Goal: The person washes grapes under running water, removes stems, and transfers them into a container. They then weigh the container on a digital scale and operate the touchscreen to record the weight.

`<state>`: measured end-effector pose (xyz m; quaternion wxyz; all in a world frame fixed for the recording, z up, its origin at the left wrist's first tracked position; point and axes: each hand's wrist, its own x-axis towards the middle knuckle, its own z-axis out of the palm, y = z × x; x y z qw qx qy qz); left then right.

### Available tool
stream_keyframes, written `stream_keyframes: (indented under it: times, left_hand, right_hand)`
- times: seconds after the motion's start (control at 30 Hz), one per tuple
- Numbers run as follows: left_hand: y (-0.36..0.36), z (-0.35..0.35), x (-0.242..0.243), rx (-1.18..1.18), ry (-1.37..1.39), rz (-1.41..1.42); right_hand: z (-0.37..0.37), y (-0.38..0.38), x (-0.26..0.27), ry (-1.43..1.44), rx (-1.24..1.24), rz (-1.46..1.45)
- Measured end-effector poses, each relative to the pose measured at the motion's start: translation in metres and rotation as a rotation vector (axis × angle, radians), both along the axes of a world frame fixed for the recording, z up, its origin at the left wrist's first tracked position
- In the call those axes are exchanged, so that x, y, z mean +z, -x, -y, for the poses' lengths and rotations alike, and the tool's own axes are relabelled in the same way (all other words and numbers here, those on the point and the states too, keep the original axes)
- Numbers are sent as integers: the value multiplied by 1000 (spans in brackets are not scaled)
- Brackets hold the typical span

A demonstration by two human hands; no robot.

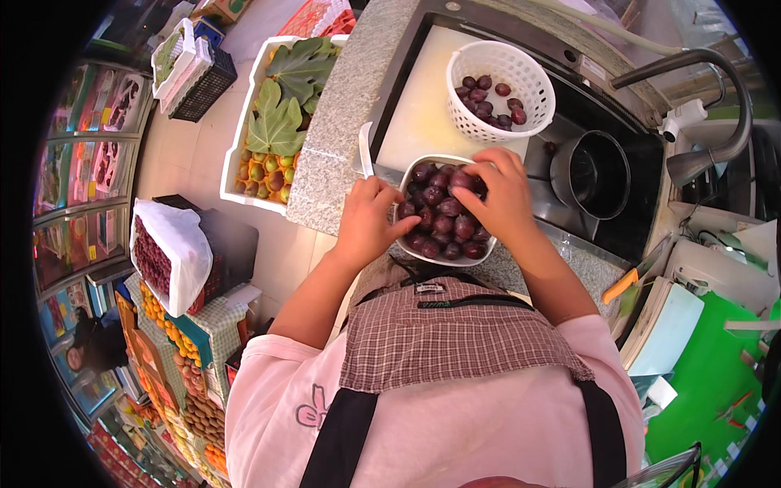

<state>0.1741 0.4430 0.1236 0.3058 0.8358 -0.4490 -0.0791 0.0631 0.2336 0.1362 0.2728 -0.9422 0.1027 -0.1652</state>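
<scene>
A white plastic tray (492, 245) heaped with dark red plums (441, 224) stands at the counter's near edge, close to my apron. My left hand (375, 210) is at the tray's left rim, its thumb reaching over the fruit. With thumb and fingers my right hand (495, 189) holds a plum (462, 180) on top of the heap, at the tray's upper right. Beyond the tray, a white perforated basket (537, 91) with several more plums stands on a white cutting board (415, 104). A knife (365, 149) with a pale blade lies just past my left hand; how its handle lies is unclear.
To the right, the sink (644, 177) holds a dark round pot (590, 174) below a curved faucet (741, 116). An orange-handled knife (620, 287) is at the right counter edge. Left of the granite counter (323, 158) stands a white crate (230, 165) of figs and leaves.
</scene>
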Motion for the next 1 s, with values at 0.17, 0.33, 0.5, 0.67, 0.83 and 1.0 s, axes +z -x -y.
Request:
stream_keyframes:
  times: [0.17,0.33,0.5,0.67,0.83,1.0]
  left_hand:
    - [-4,13,-7,100,44,20]
    - [-12,1,-8,-2,77,-111]
    - [-13,-3,-11,-3,140,-90]
    - [-14,-7,-18,41,170,-148]
    - [-9,-8,-27,99,214,-249]
    - [3,-14,-13,-159,233,-91]
  right_hand:
    - [0,30,8,-6,-120,-38]
    - [-6,47,12,-13,-4,46]
    - [-16,53,12,45,-30,-18]
    - [-12,52,12,-31,-115,30]
    - [-14,56,17,-134,-209,45]
    - [-37,58,17,-23,-136,-33]
